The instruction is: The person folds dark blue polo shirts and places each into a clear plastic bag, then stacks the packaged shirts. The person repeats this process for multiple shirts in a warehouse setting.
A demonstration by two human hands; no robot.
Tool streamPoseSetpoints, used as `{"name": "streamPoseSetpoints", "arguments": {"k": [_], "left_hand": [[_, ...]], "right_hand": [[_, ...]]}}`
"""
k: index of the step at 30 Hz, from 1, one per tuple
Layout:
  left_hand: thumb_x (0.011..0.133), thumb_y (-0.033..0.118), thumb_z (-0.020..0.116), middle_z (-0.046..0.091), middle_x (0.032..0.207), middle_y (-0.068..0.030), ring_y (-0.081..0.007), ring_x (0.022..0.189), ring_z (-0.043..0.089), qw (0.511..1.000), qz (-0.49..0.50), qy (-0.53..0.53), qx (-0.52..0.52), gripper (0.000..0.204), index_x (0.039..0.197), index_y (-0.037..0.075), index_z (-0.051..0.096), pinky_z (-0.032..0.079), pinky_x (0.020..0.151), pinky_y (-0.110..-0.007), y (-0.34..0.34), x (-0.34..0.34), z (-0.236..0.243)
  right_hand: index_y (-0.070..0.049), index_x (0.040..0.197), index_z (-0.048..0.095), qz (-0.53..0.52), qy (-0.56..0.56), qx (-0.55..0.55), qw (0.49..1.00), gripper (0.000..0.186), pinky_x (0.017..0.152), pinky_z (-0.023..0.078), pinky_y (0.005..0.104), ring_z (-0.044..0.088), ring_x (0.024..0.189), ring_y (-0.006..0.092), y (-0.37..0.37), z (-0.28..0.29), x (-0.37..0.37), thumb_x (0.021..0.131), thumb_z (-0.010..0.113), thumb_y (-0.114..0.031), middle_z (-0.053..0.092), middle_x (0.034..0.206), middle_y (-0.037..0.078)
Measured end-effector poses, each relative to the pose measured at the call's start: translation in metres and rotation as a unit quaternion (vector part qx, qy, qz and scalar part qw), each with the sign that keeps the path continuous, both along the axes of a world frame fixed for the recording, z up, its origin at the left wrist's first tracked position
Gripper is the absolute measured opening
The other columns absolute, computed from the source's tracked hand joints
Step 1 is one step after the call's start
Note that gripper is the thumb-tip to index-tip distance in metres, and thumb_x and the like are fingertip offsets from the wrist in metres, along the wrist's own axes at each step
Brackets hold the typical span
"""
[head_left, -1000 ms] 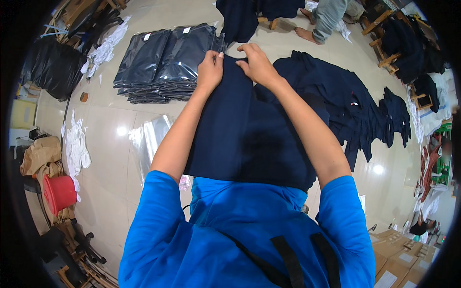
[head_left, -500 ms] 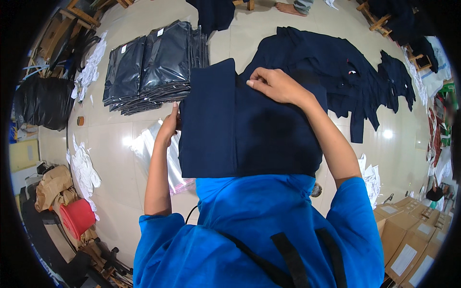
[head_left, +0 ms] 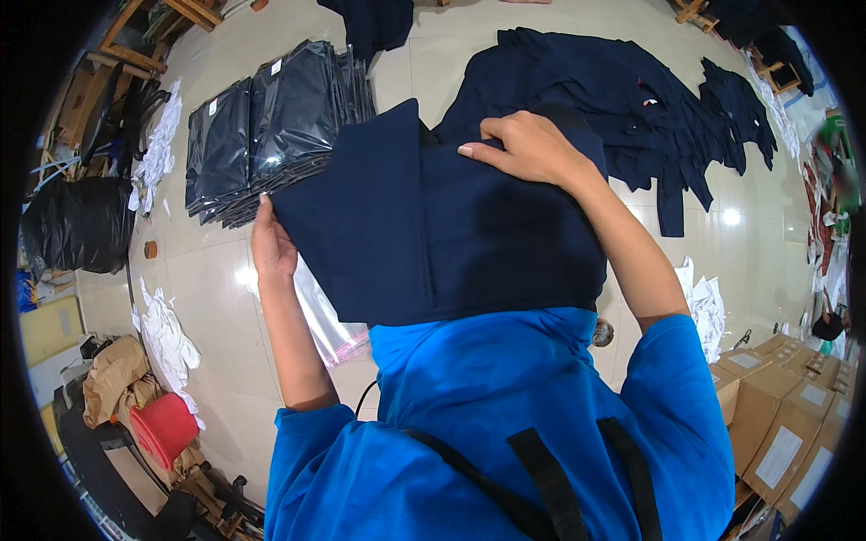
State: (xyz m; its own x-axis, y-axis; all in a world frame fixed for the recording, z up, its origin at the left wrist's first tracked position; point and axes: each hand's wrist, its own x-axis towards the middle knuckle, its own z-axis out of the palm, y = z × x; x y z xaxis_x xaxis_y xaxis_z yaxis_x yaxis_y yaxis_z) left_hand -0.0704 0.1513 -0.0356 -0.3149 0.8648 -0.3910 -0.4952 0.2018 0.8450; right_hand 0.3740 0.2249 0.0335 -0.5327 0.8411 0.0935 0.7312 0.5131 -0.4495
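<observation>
A navy garment lies across my lap with a long folded panel on its left. My left hand grips the pulled-out upper left corner of that panel, thumb uppermost. My right hand has its fingers curled on the garment's upper right part, thumb lying over a folded edge. Just beyond my left hand stands a pile of dark garments in clear bags. Loose navy garments are heaped beyond my right hand. Clear plastic bags lie on the floor under the left side of the garment.
The tiled floor carries white cloth scraps at left and right. A red bucket, brown paper and a black plastic bundle line the left. Cardboard boxes are stacked at lower right. Wooden frames stand at the far edges.
My left hand has moved down and left from the garment's top, drawing the left panel outward at a slant. My right hand has moved lower, then shifted slightly, staying on the cloth.
</observation>
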Motion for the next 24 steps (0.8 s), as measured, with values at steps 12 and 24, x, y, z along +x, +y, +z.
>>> {"name": "streamPoseSetpoints", "arguments": {"k": [12, 24], "left_hand": [[0.11, 0.038, 0.064, 0.068, 0.11, -0.0062, -0.0163, 0.1, 0.066, 0.957, -0.074, 0.251, -0.127, 0.039, 0.125, 0.003, 0.061, 0.052, 0.092, -0.03, 0.011, 0.02, -0.047], [0.097, 0.007, 0.071, 0.072, 0.106, -0.0117, -0.0318, 0.109, 0.066, 0.713, -0.182, 0.611, 0.292, 0.009, 0.104, 0.004, 0.075, 0.048, 0.101, -0.041, 0.007, 0.14, 0.074]], "right_hand": [[-0.003, 0.09, 0.07, -0.051, 0.066, 0.131, 0.988, 0.036, 0.076, 0.054, 0.0446, 0.069, 0.088, 0.0351, -0.002, 0.003, 0.033, 0.098, 0.074, -0.038, 0.071, 0.093, 0.013], [-0.006, 0.095, 0.074, -0.023, 0.104, 0.068, 0.992, 0.03, 0.08, 0.052, 0.0387, 0.063, 0.092, 0.0296, -0.103, 0.025, 0.093, 0.074, 0.092, -0.018, 0.061, 0.094, 0.009]]}}
